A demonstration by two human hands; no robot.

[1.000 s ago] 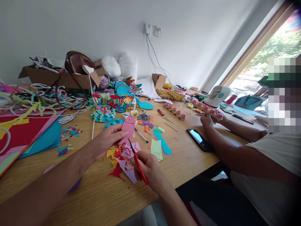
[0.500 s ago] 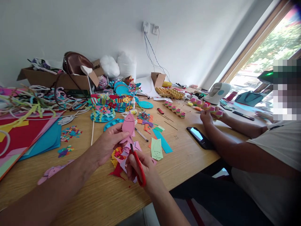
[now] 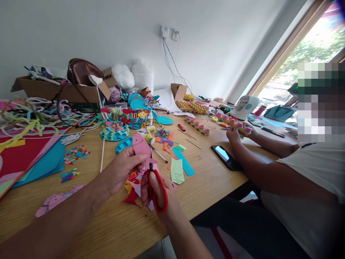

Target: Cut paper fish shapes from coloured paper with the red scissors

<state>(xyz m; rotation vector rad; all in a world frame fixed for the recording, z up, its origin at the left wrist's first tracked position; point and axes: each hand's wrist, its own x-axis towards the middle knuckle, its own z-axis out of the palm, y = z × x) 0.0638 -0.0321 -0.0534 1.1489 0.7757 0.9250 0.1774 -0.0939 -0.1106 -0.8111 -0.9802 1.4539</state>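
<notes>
Between the thumb and fingers of my left hand (image 3: 125,165) is a pink paper fish (image 3: 140,146), with a drawn eye and outline. My right hand (image 3: 159,192) is wrapped round the red handles of a pair of scissors (image 3: 162,194). The dark blades point up at the fish's tail end; how far they are apart is hard to see. Below my hands lies a heap of pink, red and yellow paper scraps (image 3: 132,198). Several cut pink fish (image 3: 55,201) lie by my left forearm. A green paper piece with a drawn fish (image 3: 177,171) lies to the right.
A co-worker's hands (image 3: 235,133) hold a painted egg-carton strip (image 3: 244,129) on the right, near a phone (image 3: 225,156). Coloured paper sheets (image 3: 51,158) lie left, and a decorated blue carton piece (image 3: 115,133) with a stick stands behind my hands. A cardboard box (image 3: 48,90) is farther back.
The pink fish has tilted and shifted left in view. The scissors have turned more upright and their blades are now at the tail's side. The whole view has shifted slightly.
</notes>
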